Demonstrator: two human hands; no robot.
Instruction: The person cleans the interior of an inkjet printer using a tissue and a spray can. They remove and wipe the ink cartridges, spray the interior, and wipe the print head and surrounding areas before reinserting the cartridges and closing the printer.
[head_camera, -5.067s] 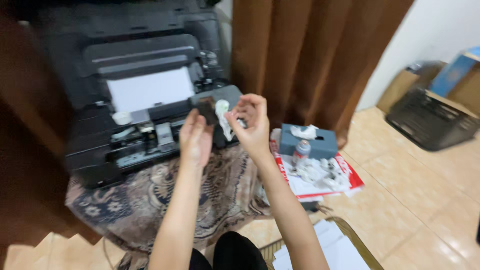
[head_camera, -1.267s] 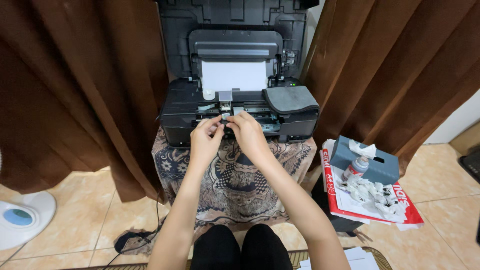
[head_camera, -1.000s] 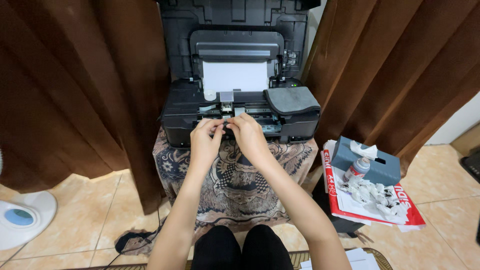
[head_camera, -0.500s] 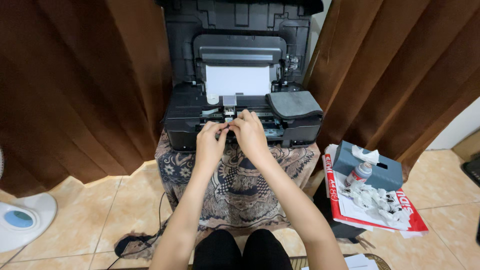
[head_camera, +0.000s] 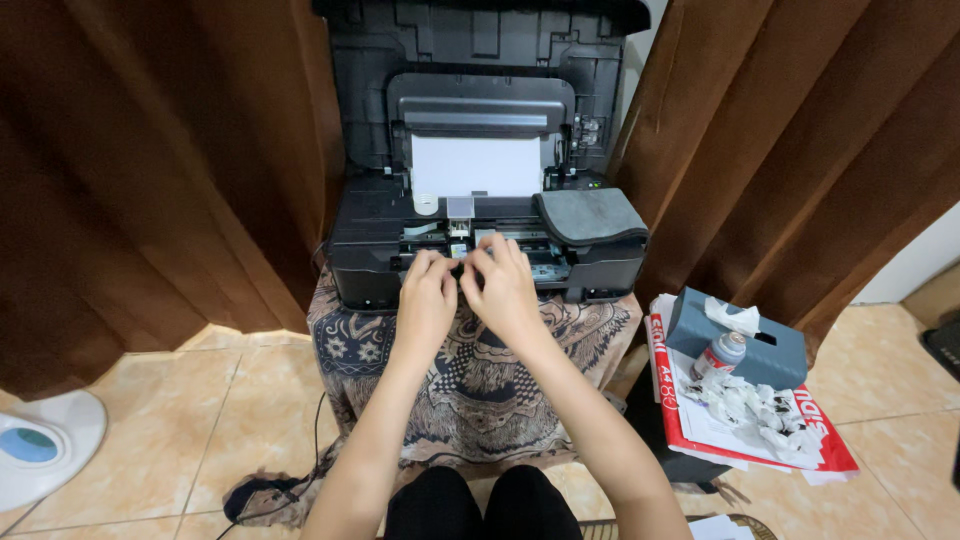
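A black printer (head_camera: 370, 255) stands with its lid up on a stand draped in a patterned cloth (head_camera: 470, 375). White paper (head_camera: 477, 165) sits in its rear tray. My left hand (head_camera: 425, 300) and my right hand (head_camera: 505, 290) are side by side at the printer's open front bay. Their fingertips meet, pinched on a small dark part inside the bay, which the fingers mostly hide. A grey cloth (head_camera: 590, 213) lies on the printer's right side.
Brown curtains (head_camera: 150, 150) hang on both sides. At the right, a blue-grey tissue box (head_camera: 770, 350), a small bottle (head_camera: 722, 352) and crumpled stained tissues (head_camera: 750, 400) lie on a red-and-white paper pack (head_camera: 815, 445). A white fan base (head_camera: 40, 450) stands at the left, and a cable (head_camera: 260, 490) lies on the tiled floor.
Five seconds ago my hands held a dark part and a tissue in the air; since then they have gone to the printer's front bay. Over the last second they pressed closer together.
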